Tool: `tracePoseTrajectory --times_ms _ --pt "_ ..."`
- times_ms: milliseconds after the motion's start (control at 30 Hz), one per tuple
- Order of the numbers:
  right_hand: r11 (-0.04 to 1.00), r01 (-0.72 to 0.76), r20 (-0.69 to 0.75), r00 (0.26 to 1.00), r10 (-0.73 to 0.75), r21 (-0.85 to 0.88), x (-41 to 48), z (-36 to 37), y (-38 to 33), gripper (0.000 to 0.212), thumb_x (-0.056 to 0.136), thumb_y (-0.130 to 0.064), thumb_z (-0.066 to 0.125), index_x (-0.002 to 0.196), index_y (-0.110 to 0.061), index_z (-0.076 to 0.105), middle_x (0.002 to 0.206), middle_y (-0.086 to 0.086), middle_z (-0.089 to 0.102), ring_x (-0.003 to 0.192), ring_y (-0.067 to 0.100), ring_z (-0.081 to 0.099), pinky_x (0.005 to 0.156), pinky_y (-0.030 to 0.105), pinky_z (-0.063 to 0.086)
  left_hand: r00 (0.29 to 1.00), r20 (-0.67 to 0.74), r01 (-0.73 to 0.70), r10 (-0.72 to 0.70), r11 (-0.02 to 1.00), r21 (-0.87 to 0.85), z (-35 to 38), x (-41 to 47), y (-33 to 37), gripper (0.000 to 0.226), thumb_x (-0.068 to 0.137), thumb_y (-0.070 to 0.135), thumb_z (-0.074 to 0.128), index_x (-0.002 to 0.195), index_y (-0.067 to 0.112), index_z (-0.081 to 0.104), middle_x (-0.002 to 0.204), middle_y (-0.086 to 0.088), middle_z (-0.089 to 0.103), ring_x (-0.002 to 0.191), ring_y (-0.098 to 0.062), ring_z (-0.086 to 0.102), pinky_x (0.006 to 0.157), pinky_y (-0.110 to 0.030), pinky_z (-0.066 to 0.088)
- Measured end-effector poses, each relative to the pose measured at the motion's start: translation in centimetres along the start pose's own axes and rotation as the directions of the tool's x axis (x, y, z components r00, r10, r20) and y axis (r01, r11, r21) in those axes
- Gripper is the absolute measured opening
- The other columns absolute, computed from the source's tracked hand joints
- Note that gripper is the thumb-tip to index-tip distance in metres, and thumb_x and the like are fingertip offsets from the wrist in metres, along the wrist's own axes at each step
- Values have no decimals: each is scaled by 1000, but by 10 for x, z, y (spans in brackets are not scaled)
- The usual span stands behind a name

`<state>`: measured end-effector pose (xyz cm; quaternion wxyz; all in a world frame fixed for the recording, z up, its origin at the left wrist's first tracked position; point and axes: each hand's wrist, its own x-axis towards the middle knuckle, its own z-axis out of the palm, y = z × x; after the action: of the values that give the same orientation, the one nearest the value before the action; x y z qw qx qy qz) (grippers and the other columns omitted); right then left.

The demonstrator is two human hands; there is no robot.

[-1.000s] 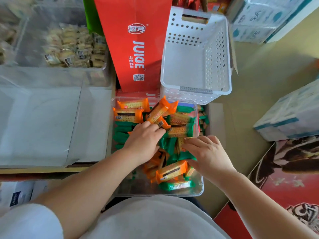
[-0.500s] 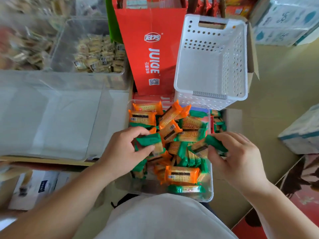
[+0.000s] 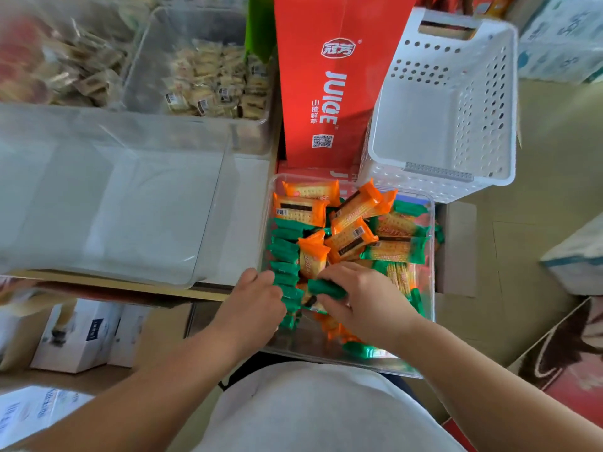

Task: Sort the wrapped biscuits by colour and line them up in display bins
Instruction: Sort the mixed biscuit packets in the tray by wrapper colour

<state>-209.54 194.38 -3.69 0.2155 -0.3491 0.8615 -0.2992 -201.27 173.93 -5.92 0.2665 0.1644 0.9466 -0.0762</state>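
Nearest the viewer, the person's left hand point(image 3: 257, 305) bends its fingers point(image 3: 267, 277) against a row of green-wrapped biscuits point(image 3: 285, 252) standing along the left wall of a clear rectangular plastic bin point(image 3: 303, 349); whether they pinch one cannot be told. Just beside it, the right hand point(image 3: 368, 301) pinches a single green-wrapped biscuit point(image 3: 326, 288) between thumb and fingers, over the bin. Farther in, orange-wrapped biscuits point(image 3: 303, 212) lie heaped. Beyond stand a white perforated plastic basket point(image 3: 483, 109) and a red cardboard juice carton point(image 3: 326, 93).
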Motion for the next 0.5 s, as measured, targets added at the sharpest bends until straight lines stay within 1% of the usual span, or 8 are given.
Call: tracePoseTrajectory --times_ms 100,200,300,367,400,433,467,500 --pt "998 -49 70 996 46 34 3 9 -1 29 89 -30 66 117 -23 70 107 -4 69 92 16 64 81 36 56 999 -6 -49 50 998 47 1 8 6 23 100 23 47 99 18 69 95 2 64 105 -24 43 94 -44 29" --pt "994 -104 143 985 97 42 4 8 -2 30 87 -29 66 116 -26 72 102 -10 70 85 10 63 76 29 55 994 -56 -91 93 995 33 7 16 6 23 100 22 47 94 17 69 91 0 64 102 -26 46 96 -46 30" --pt "988 -143 232 965 126 60 4 5 -3 21 84 -27 70 104 -24 71 93 -10 69 79 12 62 72 33 55 985 -155 -76 70 997 -33 13 18 3 15 94 32 60 91 22 71 88 3 65 99 -25 48 95 -46 31" --pt "989 -129 288 952 105 66 5 9 -4 22 84 -26 72 105 -21 73 94 -9 68 82 11 61 75 30 54 967 -251 -65 43 995 -81 15 15 -2 15 79 35 75 87 23 73 85 4 63 96 -25 51 93 -45 35" --pt "991 -118 313 945 94 61 6 13 -5 24 85 -26 72 109 -21 74 96 -8 69 83 9 60 76 25 53 950 -311 -69 28 990 -121 15 12 -6 21 70 33 82 85 21 74 87 2 63 97 -26 53 93 -46 37" --pt "992 -111 331 940 85 59 7 17 -6 26 86 -26 71 112 -22 73 100 -8 70 84 7 58 77 21 51 933 -361 -74 7 982 -173 16 9 -11 26 65 30 86 86 19 75 93 -1 64 101 -28 54 95 -48 38" --pt "992 -111 346 934 84 60 8 21 -7 28 87 -26 70 115 -22 73 103 -8 71 85 4 57 78 18 49 914 -406 -72 -23 974 -216 16 4 -16 27 65 28 85 89 18 76 103 -4 65 110 -31 53 99 -51 38" --pt "991 -112 358 930 80 70 9 25 -8 30 89 -25 69 118 -23 73 107 -9 71 86 3 56 80 17 48 890 -453 -58 -60 968 -243 17 -1 -21 24 71 26 81 92 16 76 113 -7 64 117 -32 51 101 -52 37"
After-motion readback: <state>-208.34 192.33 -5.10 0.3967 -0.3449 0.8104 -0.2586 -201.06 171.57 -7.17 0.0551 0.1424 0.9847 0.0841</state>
